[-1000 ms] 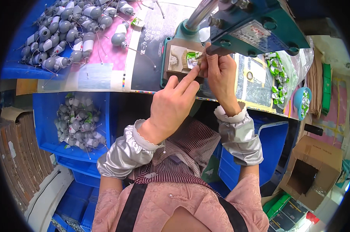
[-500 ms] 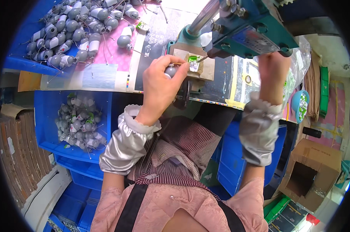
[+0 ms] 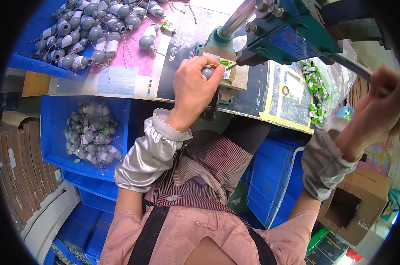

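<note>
My left hand (image 3: 195, 90) pinches a grey bulb-shaped part (image 3: 207, 72) at the press base. A thin wire runs from that part to a small green-and-white piece (image 3: 227, 65) on the tan block (image 3: 238, 78) under the teal hand press (image 3: 292, 42). A slim pointed tool of the press reaches down beside the green-and-white piece; I cannot tell if they touch. Far to the right, my right hand (image 3: 374, 112) is closed round the end of the press's metal lever (image 3: 352, 66).
Grey-and-white bulb-shaped parts with wires (image 3: 94, 33) heap up at the upper left. More fill a blue bin (image 3: 47, 145) below. Several green-and-white pieces (image 3: 317, 88) lie right of the press. A cardboard box (image 3: 372, 190) stands at the lower right.
My right hand has moved right and slightly down, and the lever now shows in its grip. My left hand, with the grey part, appears slightly farther right as the view has shifted.
</note>
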`<act>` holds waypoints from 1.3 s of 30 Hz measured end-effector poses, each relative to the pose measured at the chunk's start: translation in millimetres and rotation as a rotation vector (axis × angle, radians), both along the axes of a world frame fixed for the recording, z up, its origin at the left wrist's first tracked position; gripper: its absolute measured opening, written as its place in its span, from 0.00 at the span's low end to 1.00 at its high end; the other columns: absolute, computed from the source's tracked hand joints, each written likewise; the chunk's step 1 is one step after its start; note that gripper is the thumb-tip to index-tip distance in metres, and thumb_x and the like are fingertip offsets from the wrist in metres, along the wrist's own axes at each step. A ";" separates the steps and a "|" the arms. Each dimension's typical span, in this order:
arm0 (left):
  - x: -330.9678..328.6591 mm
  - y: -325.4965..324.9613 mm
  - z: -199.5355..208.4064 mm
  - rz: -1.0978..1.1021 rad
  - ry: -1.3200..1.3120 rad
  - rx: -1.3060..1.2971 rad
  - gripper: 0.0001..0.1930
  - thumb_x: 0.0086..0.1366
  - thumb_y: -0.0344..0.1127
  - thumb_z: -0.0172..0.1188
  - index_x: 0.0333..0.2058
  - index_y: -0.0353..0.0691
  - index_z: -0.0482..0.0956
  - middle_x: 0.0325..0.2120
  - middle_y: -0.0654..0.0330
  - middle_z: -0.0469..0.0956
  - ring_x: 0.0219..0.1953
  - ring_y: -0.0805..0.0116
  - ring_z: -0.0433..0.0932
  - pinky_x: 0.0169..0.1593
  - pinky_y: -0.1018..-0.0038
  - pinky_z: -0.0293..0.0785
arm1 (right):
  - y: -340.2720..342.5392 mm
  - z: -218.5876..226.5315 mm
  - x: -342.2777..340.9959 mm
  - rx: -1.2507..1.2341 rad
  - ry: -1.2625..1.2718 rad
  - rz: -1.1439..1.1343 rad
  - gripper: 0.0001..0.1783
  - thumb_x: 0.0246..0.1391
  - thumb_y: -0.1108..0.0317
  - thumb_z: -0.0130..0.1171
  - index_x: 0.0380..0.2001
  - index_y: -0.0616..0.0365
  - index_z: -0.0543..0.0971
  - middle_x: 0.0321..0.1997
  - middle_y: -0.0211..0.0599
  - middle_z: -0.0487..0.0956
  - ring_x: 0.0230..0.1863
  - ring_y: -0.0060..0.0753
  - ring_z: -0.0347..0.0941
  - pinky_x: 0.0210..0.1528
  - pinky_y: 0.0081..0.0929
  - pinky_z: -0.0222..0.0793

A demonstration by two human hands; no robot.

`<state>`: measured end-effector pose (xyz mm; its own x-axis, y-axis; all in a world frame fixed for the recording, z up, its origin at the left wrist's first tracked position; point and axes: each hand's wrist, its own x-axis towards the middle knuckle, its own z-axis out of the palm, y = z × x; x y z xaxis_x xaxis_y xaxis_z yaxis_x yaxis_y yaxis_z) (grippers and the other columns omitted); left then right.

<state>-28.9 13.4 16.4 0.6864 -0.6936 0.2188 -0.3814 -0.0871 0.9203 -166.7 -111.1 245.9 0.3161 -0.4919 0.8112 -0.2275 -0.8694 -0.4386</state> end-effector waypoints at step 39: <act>10.4 25.8 34.6 -0.208 0.228 -0.052 0.06 0.60 0.31 0.65 0.31 0.35 0.80 0.24 0.55 0.81 0.26 0.62 0.80 0.33 0.72 0.73 | -63.5 -76.1 14.8 0.950 -0.386 0.110 0.15 0.70 0.57 0.48 0.33 0.51 0.78 0.17 0.19 0.68 0.14 0.15 0.56 0.17 0.19 0.47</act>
<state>-18.5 39.1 51.0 0.5663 -0.8163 0.1140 -0.1691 0.0203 0.9854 -151.9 -174.6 169.8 0.1985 -0.9671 0.1588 0.1340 -0.1338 -0.9819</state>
